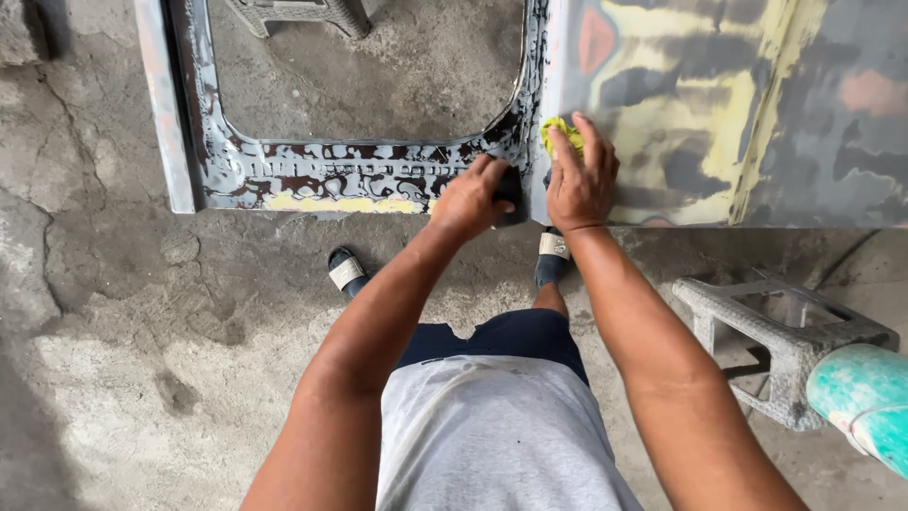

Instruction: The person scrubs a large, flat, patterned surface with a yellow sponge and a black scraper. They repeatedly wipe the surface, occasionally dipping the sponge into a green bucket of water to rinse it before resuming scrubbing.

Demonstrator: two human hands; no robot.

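Note:
A sanded car door panel (719,114), wet and patched with grey, yellow and red, lies flat in front of me. Its window frame (312,175) reaches to the left. My right hand (579,175) presses a yellow-green cloth or sponge (558,132) flat on the panel near the frame's corner. My left hand (470,197) is closed around a small dark block (509,186) at the panel's near edge, right beside the right hand.
Rough concrete floor (142,312) lies below. A grey metal stand (776,331) sits at right under the panel, with a teal cylinder (865,397) at the right edge. Another stand (303,14) shows through the window opening. My sandalled feet (347,272) stand below the panel's edge.

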